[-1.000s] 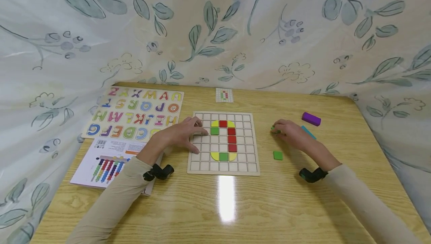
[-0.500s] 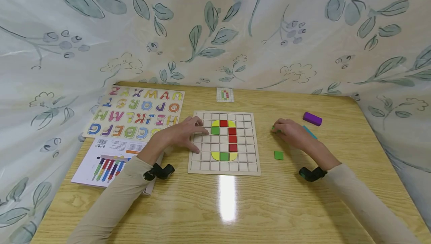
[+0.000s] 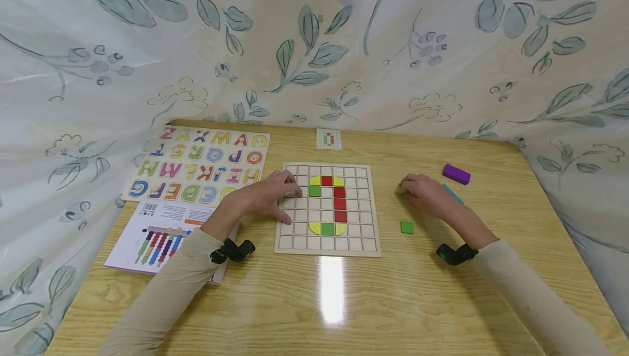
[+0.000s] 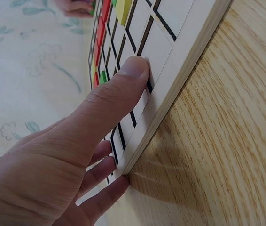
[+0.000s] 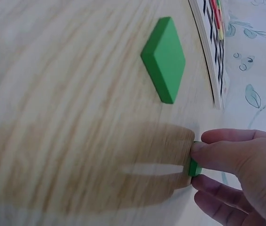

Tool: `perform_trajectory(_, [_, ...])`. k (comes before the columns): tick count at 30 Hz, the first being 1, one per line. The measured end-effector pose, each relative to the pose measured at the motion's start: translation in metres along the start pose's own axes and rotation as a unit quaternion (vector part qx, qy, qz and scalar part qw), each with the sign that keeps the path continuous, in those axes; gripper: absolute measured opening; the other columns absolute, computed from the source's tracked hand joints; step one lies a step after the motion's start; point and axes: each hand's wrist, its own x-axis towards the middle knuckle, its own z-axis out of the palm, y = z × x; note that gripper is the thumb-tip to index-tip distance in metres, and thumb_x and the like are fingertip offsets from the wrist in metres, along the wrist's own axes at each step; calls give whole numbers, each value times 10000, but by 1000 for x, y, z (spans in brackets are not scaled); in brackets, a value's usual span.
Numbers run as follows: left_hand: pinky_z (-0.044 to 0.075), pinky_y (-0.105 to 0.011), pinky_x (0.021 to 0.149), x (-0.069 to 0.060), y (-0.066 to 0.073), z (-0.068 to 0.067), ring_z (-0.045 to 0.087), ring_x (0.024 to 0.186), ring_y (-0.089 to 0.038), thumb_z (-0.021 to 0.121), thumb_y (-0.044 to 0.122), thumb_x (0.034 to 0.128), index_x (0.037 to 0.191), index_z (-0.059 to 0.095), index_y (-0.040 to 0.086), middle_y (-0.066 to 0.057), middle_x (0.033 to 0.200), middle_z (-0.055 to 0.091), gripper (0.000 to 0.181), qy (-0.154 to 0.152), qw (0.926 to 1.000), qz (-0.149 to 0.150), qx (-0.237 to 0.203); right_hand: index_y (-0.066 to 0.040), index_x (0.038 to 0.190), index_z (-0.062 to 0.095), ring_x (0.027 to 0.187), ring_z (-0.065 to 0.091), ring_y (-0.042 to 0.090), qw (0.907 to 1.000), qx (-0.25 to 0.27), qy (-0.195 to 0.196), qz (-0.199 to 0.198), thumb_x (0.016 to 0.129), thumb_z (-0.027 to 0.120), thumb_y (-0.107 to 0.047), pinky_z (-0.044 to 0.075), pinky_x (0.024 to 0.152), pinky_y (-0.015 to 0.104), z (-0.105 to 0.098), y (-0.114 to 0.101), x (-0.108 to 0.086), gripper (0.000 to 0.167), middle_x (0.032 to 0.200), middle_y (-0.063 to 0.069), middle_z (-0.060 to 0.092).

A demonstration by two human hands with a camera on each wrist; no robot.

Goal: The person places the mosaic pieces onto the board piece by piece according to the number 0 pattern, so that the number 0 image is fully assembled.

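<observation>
A wooden grid board (image 3: pixel 326 253) lies in the middle of the table. Red, green and yellow tiles form a ring on it, with a gap along the ring's left side. My left hand (image 3: pixel 267 195) rests at the board's left edge, thumb on its face (image 4: pixel 161 52) and fingers spread loosely. To the right of the board, my right hand (image 3: pixel 423 195) pinches a small green tile (image 5: pixel 194 167) at the tabletop; the fingers partly hide it. A second green square tile (image 3: pixel 407 227) lies nearer to me, apart from the hand.
A small pattern card (image 3: pixel 328 139) lies behind the board. A purple block (image 3: pixel 456 174) and a partly hidden blue piece (image 3: pixel 452 193) are beyond my right hand. On the left are an alphabet puzzle board (image 3: pixel 196 166) and a printed box (image 3: pixel 142 247). A patterned curtain (image 3: pixel 314 45) borders the table.
</observation>
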Motion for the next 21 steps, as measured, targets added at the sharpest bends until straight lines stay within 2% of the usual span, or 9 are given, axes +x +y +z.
perform_trajectory(6, [418, -426, 1000, 1, -1, 1, 386, 1203, -251, 817, 401, 756, 1210, 583, 146, -79, 1323, 426, 572, -27, 9999, -110, 17, -26, 959, 737, 937, 660, 330, 10000, 33, -79, 16, 803, 729, 24, 541, 804, 448, 0, 4, 1, 164, 1018, 142, 675])
perform_trajectory(13, [401, -416, 1002, 1, 0, 0, 388, 1171, -254, 829, 384, 745, 1119, 570, 93, -75, 1273, 434, 539, 46, 10000, 12, 68, -35, 960, 742, 928, 665, 321, 9999, 71, -39, -91, 796, 735, 26, 544, 802, 445, 2, 8, 1, 175, 1013, 135, 680])
perform_trajectory(21, [396, -418, 997, 2, -1, 0, 389, 1166, -257, 828, 380, 747, 1107, 565, 86, -77, 1260, 441, 534, 47, 10000, 22, 80, -43, 947, 751, 924, 667, 300, 9997, 25, 92, -247, 778, 752, 25, 549, 793, 430, 3, 10, 1, 182, 1006, 125, 687])
